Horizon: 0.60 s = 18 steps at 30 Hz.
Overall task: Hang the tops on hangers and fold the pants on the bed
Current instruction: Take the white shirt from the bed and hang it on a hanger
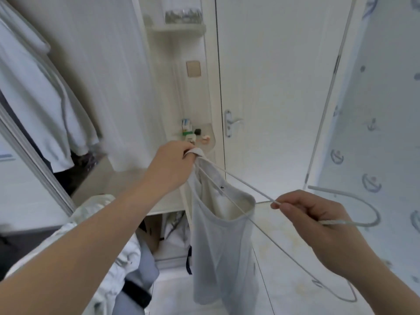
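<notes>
clothes pile (127, 258) crowds lower left; floor (284, 246) at right lies open.

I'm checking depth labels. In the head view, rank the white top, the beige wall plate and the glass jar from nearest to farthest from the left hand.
1. the white top: gripped at its shoulder by the left hand.
2. the beige wall plate: higher up, beyond the hand.
3. the glass jar: on the shelf at the very top.
</notes>
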Each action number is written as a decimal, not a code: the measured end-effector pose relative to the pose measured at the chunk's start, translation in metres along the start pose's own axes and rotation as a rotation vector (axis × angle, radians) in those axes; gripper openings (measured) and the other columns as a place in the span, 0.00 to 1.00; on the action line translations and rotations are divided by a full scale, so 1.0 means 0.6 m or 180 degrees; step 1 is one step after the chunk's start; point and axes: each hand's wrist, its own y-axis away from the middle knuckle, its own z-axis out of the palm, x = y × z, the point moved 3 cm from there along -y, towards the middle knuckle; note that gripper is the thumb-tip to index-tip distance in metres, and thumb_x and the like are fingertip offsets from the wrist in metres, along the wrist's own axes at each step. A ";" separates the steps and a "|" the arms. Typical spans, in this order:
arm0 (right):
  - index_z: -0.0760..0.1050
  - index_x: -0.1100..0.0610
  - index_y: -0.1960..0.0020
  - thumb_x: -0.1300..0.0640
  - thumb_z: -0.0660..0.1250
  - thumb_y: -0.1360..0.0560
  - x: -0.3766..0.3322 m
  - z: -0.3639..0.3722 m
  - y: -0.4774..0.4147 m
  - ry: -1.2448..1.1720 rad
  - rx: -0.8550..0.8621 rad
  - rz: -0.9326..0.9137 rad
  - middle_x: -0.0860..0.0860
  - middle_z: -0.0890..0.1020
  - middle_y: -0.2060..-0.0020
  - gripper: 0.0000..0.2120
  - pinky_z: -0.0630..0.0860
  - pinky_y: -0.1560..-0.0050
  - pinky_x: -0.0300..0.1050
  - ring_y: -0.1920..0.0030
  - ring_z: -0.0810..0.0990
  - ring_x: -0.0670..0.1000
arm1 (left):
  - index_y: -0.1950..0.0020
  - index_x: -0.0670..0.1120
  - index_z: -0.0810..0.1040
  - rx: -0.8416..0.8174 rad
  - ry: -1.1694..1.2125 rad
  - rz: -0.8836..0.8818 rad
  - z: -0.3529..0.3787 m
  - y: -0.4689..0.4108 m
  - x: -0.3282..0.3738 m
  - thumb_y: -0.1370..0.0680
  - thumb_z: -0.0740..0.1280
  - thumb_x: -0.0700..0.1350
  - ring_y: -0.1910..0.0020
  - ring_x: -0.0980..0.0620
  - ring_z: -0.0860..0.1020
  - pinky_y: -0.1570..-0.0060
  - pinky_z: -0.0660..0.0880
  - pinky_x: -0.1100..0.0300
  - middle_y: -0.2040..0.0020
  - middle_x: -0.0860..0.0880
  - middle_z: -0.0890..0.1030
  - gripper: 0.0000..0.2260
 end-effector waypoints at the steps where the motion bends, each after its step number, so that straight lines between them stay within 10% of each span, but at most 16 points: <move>1: 0.82 0.46 0.55 0.40 0.63 0.30 0.001 -0.005 0.011 0.0103 -0.0046 0.0019 0.44 0.69 0.78 0.14 0.59 0.74 0.28 0.77 0.64 0.42 | 0.52 0.46 0.83 -0.0032 -0.0007 0.0036 0.010 0.011 0.004 0.18 0.60 0.41 0.60 0.52 0.77 0.60 0.72 0.64 0.61 0.53 0.79 0.12; 13: 0.81 0.51 0.59 0.55 0.68 0.21 0.053 0.029 0.023 0.0636 -0.0523 0.0619 0.52 0.80 0.68 0.08 0.69 0.65 0.46 0.66 0.74 0.54 | 0.61 0.53 0.79 -0.0644 0.0387 0.0732 0.066 0.110 0.132 0.18 0.63 0.42 0.66 0.65 0.74 0.66 0.65 0.72 0.70 0.61 0.75 0.13; 18: 0.75 0.57 0.67 0.66 0.65 0.21 0.096 0.086 0.035 -0.1138 -0.0190 0.1272 0.48 0.65 0.77 0.16 0.57 0.76 0.36 0.77 0.59 0.47 | 0.56 0.51 0.82 -0.1160 -0.0182 0.0794 0.099 0.136 0.141 0.19 0.63 0.52 0.60 0.58 0.75 0.64 0.66 0.64 0.62 0.56 0.78 0.11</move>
